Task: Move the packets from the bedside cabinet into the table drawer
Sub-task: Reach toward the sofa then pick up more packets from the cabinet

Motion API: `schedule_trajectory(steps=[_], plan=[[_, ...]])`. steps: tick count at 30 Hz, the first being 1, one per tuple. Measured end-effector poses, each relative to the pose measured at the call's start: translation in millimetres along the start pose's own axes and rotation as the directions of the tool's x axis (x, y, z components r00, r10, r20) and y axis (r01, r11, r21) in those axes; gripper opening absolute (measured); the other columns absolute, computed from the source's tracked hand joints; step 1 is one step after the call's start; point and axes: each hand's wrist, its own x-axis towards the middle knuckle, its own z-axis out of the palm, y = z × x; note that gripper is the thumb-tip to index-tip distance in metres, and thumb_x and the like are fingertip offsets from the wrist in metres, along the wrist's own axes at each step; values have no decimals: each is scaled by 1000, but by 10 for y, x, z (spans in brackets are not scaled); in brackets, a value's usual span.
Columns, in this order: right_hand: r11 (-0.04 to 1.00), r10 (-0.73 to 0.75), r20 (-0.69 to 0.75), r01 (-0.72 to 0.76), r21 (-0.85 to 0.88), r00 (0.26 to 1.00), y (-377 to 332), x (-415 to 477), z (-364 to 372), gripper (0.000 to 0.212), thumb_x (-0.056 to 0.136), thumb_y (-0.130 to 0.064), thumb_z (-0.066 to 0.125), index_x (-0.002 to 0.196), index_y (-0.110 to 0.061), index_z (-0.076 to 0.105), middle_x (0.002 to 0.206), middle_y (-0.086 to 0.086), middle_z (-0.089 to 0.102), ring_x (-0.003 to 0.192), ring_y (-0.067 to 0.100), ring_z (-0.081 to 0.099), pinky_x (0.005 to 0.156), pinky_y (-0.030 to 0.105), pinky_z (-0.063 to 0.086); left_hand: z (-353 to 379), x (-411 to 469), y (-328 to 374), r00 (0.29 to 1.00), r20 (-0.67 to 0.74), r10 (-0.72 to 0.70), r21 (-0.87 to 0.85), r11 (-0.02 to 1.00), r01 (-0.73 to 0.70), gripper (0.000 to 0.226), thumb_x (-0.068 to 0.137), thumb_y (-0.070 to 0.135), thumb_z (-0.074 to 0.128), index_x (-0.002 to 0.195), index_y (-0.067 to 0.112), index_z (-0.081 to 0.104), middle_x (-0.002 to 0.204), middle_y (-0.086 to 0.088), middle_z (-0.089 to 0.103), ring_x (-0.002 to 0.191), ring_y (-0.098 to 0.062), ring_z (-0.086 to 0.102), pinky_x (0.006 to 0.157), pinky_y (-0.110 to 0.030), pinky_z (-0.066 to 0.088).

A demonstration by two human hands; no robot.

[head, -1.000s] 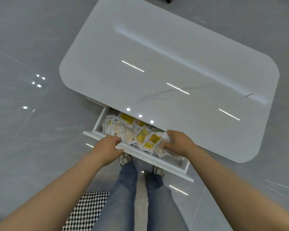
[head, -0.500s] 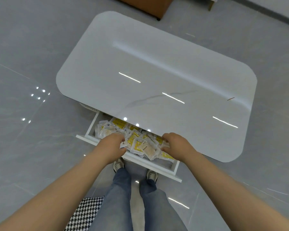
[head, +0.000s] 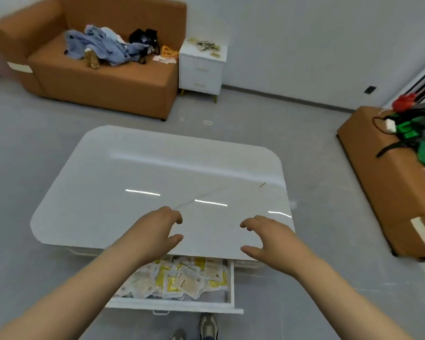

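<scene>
Beneath the hands [head: 157,231] [head: 271,239], packets [head: 182,278] fill the drawer [head: 172,306].

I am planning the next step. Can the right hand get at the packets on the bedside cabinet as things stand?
Probably not. The right hand hovers over the table; the packets lie on the bedside cabinet far behind it, so walking seems needed.

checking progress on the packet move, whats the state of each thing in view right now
table drawer, pulled open
packets in drawer, piled loose, covering most of the visible part
bedside cabinet, its drawers shut
packets on cabinet, lying on its top, not yet moved
left hand, empty, fingers loosely curled, over the tabletop
right hand, empty, fingers loosely curled, over the tabletop
</scene>
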Motion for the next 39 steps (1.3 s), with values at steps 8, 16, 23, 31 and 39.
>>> schedule_trajectory(steps=[8, 16, 23, 31, 39], plan=[[979, 202, -374, -192, 65, 905, 184, -869, -973, 48, 90, -50, 55, 134, -37, 42, 130, -20, 50, 119, 1, 47, 98, 21, 40, -941, 221, 931, 902, -154, 402, 135, 913, -384, 48, 92, 43, 52, 137, 32, 40, 136, 14, 45, 123, -6, 46, 101, -20, 38], [917, 336, -607, -398, 36, 720, 694, -1940, -1756, 45, 84, -54, 58, 126, -41, 49, 115, -24, 54, 106, -5, 52, 89, 15, 46, -1510, 354, 2347, 667, -230, 709, 267, 705, -657, 51, 92, 44, 51, 140, 32, 35, 139, 13, 42, 126, -8, 42, 103, -22, 34], [877, 344, -759, -478, 50, 552, 1245, -2810, -2357, 46, 84, -52, 60, 126, -36, 54, 118, -20, 58, 108, 0, 54, 93, 25, 49, -1813, 400, 3687, 443, -333, 832, 321, 542, -776, 49, 91, 44, 52, 137, 34, 40, 134, 18, 45, 121, -1, 44, 97, -14, 34], [874, 310, -831, -483, 58, 461, 2192, -3628, -2813, 41, 84, -49, 62, 123, -36, 56, 112, -24, 58, 105, -5, 51, 87, 7, 41, -1686, 594, 5103, 329, -438, 837, 323, 488, -811, 47, 91, 45, 52, 135, 37, 39, 129, 22, 45, 117, 5, 42, 93, -8, 29], [891, 272, -854, -451, 49, 444, 3264, -3797, -3220, 40, 86, -45, 62, 125, -35, 55, 113, -21, 58, 107, -2, 52, 92, 15, 44, -1497, 1093, 6231, 305, -488, 818, 327, 495, -805, 48, 91, 46, 51, 136, 36, 39, 129, 20, 46, 118, 3, 44, 89, -7, 30]])
